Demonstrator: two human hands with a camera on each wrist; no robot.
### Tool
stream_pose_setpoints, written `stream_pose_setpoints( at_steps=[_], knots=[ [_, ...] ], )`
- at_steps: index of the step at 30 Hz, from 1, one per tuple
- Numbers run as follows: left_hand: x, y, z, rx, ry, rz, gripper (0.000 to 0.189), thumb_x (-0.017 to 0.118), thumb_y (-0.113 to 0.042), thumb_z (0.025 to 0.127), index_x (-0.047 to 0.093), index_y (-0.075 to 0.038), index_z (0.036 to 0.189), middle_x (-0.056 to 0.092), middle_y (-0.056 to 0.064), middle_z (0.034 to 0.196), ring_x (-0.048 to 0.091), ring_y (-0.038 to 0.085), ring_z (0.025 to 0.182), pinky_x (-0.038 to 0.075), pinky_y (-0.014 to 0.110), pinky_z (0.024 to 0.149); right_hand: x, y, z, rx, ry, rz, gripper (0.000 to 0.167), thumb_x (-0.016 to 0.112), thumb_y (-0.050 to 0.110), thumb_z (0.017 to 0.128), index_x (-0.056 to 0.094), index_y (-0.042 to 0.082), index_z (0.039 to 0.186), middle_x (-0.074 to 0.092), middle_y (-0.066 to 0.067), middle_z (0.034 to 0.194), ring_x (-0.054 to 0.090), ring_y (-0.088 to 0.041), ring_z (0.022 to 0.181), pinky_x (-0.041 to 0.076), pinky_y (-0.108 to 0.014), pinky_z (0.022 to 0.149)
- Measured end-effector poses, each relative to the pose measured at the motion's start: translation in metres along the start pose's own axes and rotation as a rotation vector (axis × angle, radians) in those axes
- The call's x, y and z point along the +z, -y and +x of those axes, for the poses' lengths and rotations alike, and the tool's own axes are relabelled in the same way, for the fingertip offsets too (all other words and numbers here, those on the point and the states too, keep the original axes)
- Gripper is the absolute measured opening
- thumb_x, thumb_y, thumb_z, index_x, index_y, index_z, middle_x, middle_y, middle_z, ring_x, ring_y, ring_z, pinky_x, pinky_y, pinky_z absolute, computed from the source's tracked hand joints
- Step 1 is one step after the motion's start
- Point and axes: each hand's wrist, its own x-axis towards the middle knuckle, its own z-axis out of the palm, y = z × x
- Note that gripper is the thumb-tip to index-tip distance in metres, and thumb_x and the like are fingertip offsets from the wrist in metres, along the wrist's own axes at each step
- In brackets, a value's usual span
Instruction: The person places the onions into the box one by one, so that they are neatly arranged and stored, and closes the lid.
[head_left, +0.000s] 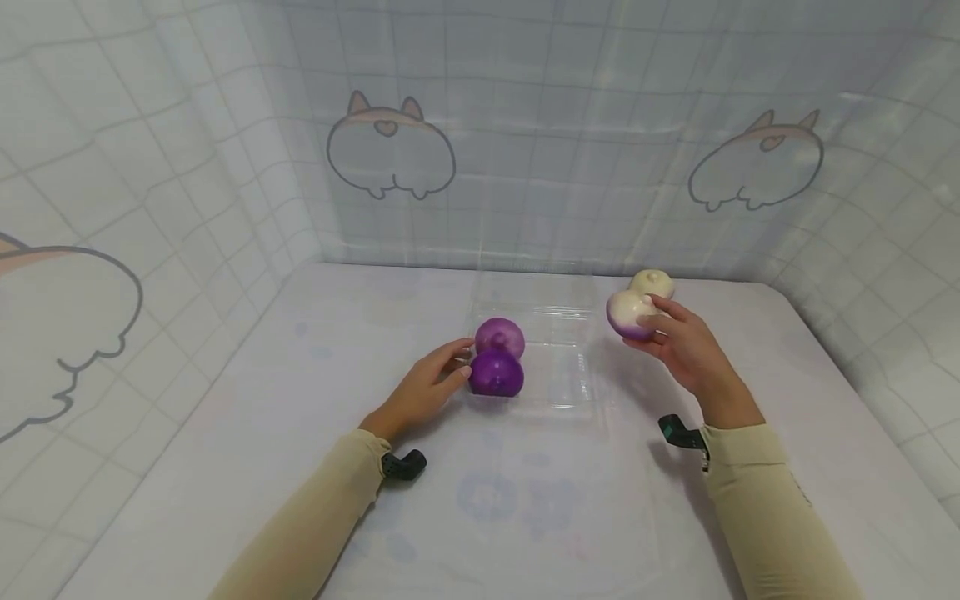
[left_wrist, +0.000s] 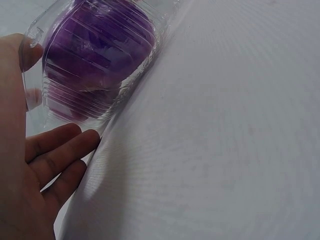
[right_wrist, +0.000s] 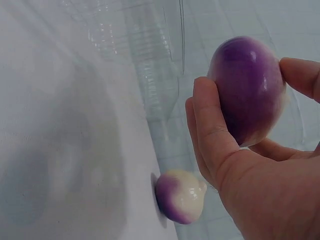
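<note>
Beside the left rim of a clear plastic container [head_left: 558, 379], my left hand [head_left: 426, 385] touches the edge. In the left wrist view its thumb and one fingertip show through the clear rim, while the other fingers lie fairly straight below. Two glossy purple onions, a lighter one [head_left: 499, 335] behind a darker one [head_left: 496, 375], sit in the container's left side. To the container's right, my right hand [head_left: 692, 350] holds a white-and-purple onion [right_wrist: 247, 90] between thumb and fingers, raised off the table. Another white-and-purple onion [right_wrist: 180, 196] rests on the table behind it.
The container's clear lid [head_left: 532, 290] stands open at the back. A white cloth covers the table [head_left: 480, 517]. Grid-patterned curtains [head_left: 562, 167] with animal drawings enclose the back and sides. Each wrist carries a small black camera mount [head_left: 403, 465].
</note>
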Motion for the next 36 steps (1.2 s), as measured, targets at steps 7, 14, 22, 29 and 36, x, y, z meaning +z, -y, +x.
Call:
stream_pose_setpoints(
  at_steps=[7, 14, 22, 29, 36],
  knots=[
    [-0.001, 0.001, 0.001, 0.005, -0.006, 0.006, 0.051, 0.053, -0.038, 0.104, 0.042, -0.025, 0.152, 0.057, 0.002, 0.139, 0.059, 0.018, 0.119, 0.044, 0.046, 0.105, 0.005, 0.003, 0.001, -0.013, 0.013, 0.016, 0.077, 0.060, 0.016, 0.101, 0.013, 0.005, 0.161, 0.017, -0.017, 0.158, 0.052, -0.023, 0.120, 0.047, -0.039, 0.100],
    [0.000, 0.001, 0.002, -0.006, 0.007, 0.005, 0.051, 0.052, -0.040, 0.104, 0.041, -0.027, 0.153, 0.056, 0.001, 0.140, 0.059, 0.017, 0.119, 0.043, 0.046, 0.106, 0.008, 0.001, 0.000, -0.036, 0.038, 0.044, 0.073, 0.058, 0.010, 0.101, 0.015, 0.003, 0.159, 0.022, -0.016, 0.153, 0.057, -0.020, 0.114, 0.051, -0.037, 0.096],
    [-0.001, 0.002, 0.001, -0.008, 0.005, -0.003, 0.051, 0.053, -0.038, 0.104, 0.041, -0.026, 0.152, 0.056, 0.001, 0.139, 0.059, 0.017, 0.119, 0.044, 0.046, 0.105, 0.017, 0.001, -0.002, -0.068, 0.057, -0.043, 0.071, 0.057, 0.007, 0.101, 0.016, 0.001, 0.158, 0.025, -0.019, 0.150, 0.056, -0.022, 0.113, 0.053, -0.035, 0.093],
    [0.001, 0.002, 0.001, -0.010, 0.006, -0.003, 0.051, 0.053, -0.038, 0.104, 0.042, -0.025, 0.152, 0.057, 0.001, 0.139, 0.059, 0.017, 0.119, 0.045, 0.046, 0.104, 0.019, 0.000, -0.003, -0.072, 0.083, -0.055, 0.069, 0.055, 0.004, 0.100, 0.015, -0.002, 0.157, 0.030, -0.017, 0.142, 0.055, -0.023, 0.112, 0.054, -0.035, 0.093],
    [0.001, -0.002, 0.000, -0.024, 0.012, 0.005, 0.051, 0.052, -0.039, 0.105, 0.041, -0.025, 0.153, 0.056, 0.002, 0.140, 0.057, 0.018, 0.120, 0.045, 0.046, 0.104, 0.021, -0.003, -0.002, -0.076, 0.100, -0.099, 0.069, 0.059, 0.006, 0.099, 0.021, -0.002, 0.156, 0.033, -0.016, 0.137, 0.054, -0.022, 0.111, 0.053, -0.034, 0.094]
  ],
)
